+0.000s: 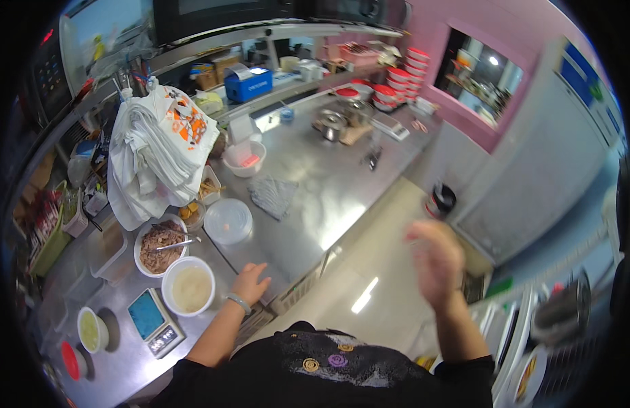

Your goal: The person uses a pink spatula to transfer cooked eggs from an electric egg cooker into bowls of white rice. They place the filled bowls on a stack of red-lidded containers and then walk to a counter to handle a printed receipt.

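My left hand (251, 285), with a bracelet at the wrist, is over the edge of a stainless steel counter (315, 188); its fingers are apart and hold nothing. Just left of it is a white tub of cloudy liquid (188, 286). Behind that, a white bowl of cooked meat pieces (159, 248) has metal tongs (175, 246) lying across it. A digital kitchen scale (155, 322) sits nearer me, beside a tub with green contents (92, 330). My right hand (436, 260) is raised over the floor, blurred and partly curled, with no object visible in it.
White plastic bags (159, 153) hang over the counter's left side. A round clear lid (228, 221) and a crumpled plastic bag (273, 196) lie on the counter. Steel pots (332, 125) and stacked red-lidded tubs (399, 81) stand at the far end. A black bin (441, 199) is on the floor.
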